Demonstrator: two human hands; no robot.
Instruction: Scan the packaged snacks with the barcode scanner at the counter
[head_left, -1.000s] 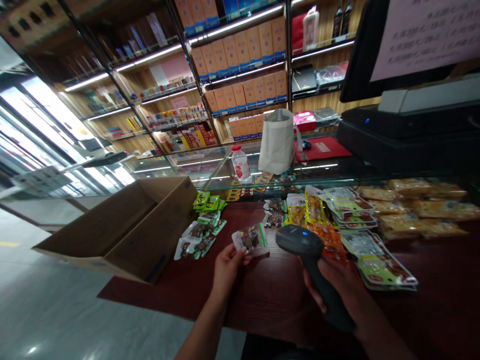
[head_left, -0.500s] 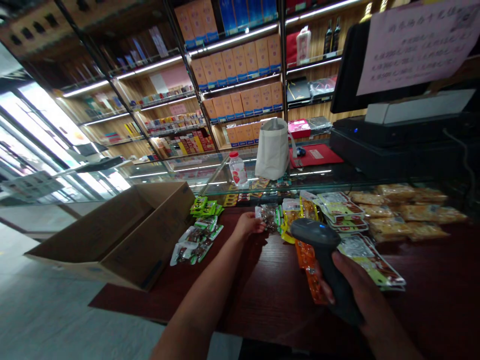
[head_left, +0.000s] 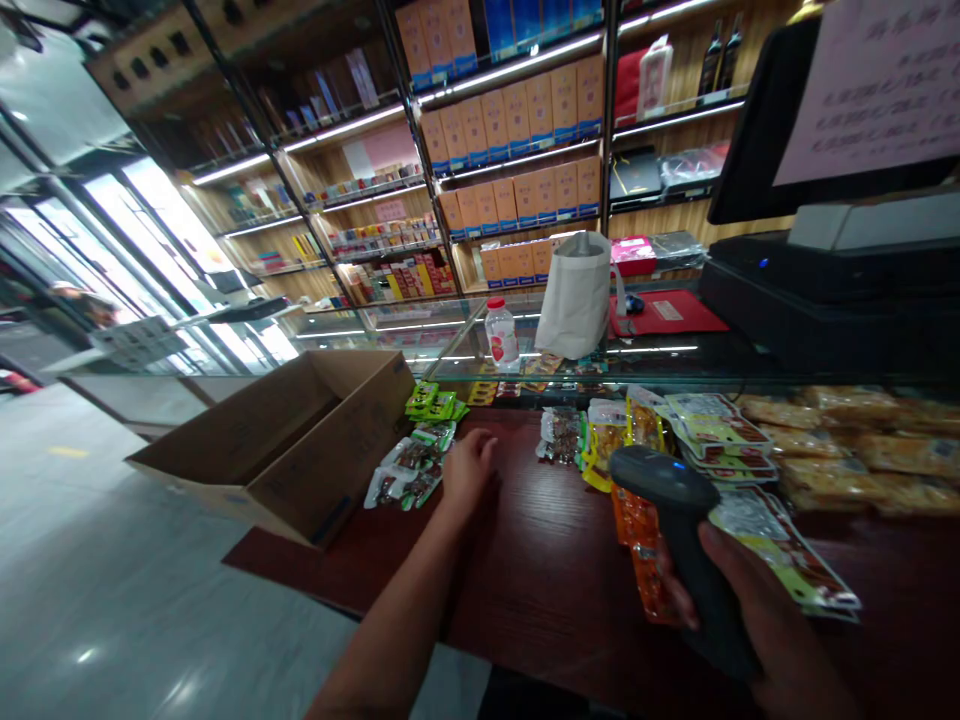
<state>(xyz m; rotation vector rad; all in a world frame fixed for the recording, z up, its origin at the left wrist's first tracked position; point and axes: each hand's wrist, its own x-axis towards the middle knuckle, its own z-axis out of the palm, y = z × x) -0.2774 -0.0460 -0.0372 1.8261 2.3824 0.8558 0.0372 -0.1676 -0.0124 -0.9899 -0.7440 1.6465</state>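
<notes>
My left hand (head_left: 466, 468) is over the dark wood counter, at the right edge of a pile of small clear-and-green snack packets (head_left: 409, 468). Its fingers are loosely bent and apart, with nothing seen in them. My right hand (head_left: 739, 590) is wrapped round the handle of a black barcode scanner (head_left: 664, 480), whose head points left. Below and behind the scanner lie orange packets (head_left: 646, 575), yellow packets (head_left: 604, 440) and large white-and-green bags (head_left: 787, 545). A similar small clear-and-green packet (head_left: 561, 435) rests left of the yellow ones.
An open cardboard box (head_left: 300, 450) stands on the counter's left. Green packets (head_left: 433, 402) lie beside it. Beige packs (head_left: 832, 470) fill the right. Behind stand a bottle with a red cap (head_left: 501, 335), a white bag (head_left: 576, 300) and a monitor (head_left: 750, 150).
My left hand has come away from the small packet beside the yellow ones and moved left toward the pile near the box. My right hand keeps hold of the scanner. The view has shifted left.
</notes>
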